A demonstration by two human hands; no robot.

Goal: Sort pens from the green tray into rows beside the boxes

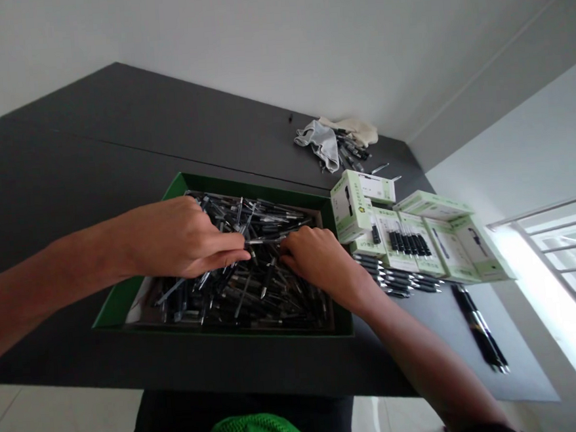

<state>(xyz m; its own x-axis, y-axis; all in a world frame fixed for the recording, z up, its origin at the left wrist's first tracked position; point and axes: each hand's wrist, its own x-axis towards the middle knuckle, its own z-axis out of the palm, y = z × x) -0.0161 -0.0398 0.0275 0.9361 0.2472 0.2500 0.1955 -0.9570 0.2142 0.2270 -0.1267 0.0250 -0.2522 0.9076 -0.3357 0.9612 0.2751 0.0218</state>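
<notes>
I see one thin pen, held up just over the loose pens in a green box. Its long axis runs from left to right, almost level and roughly along the long side of the box; which end is the writing tip, I cannot tell. The left hand is nearly closed, with thumb and forefinger pinching the pen's left end. The right hand is curled, its fingertips closed on the right end, which they hide. Under them, the loose pens lie in many directions. Just to the right of the box stand light green cartons, and beside these is a pile of pens. Nearer the table's right edge lies a pen bundle. Farther back, a grey cloth rests on the dark table.
</notes>
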